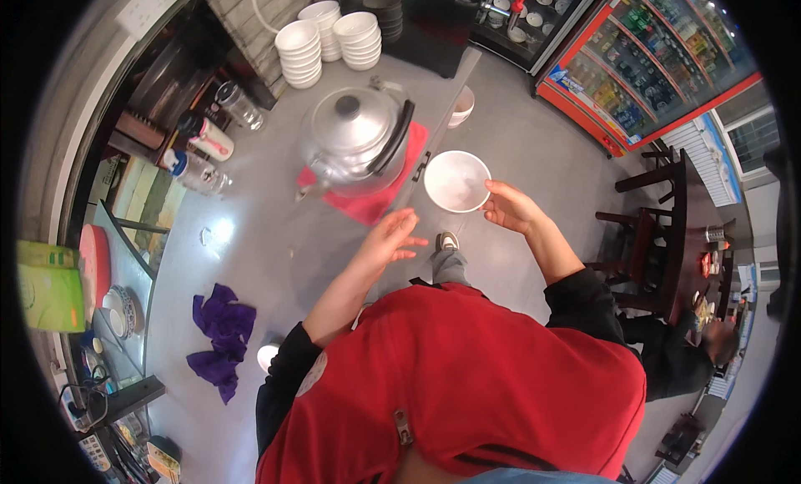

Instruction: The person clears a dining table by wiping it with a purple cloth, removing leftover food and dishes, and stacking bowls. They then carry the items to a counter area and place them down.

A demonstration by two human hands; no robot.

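Observation:
A white bowl (455, 182) is held by its right rim in my right hand (511, 207), out past the counter edge and above the floor. The inside of the bowl faces up and looks bare. My left hand (390, 239) is near the counter edge, fingers apart, holding nothing. Just beyond it a large silver kettle (342, 146) with a black handle stands on a red cloth (365, 207) on the grey counter (250, 163). Stacks of white bowls (299, 52) stand behind the kettle.
Several bottles (204, 138) line the counter's left side. A crumpled purple cloth (222, 334) lies nearer. Another white bowl (461, 107) shows beside the far counter edge. A drinks fridge (642, 63) stands far right, with dark chairs (634, 242) and a person in black (667, 355) at the right.

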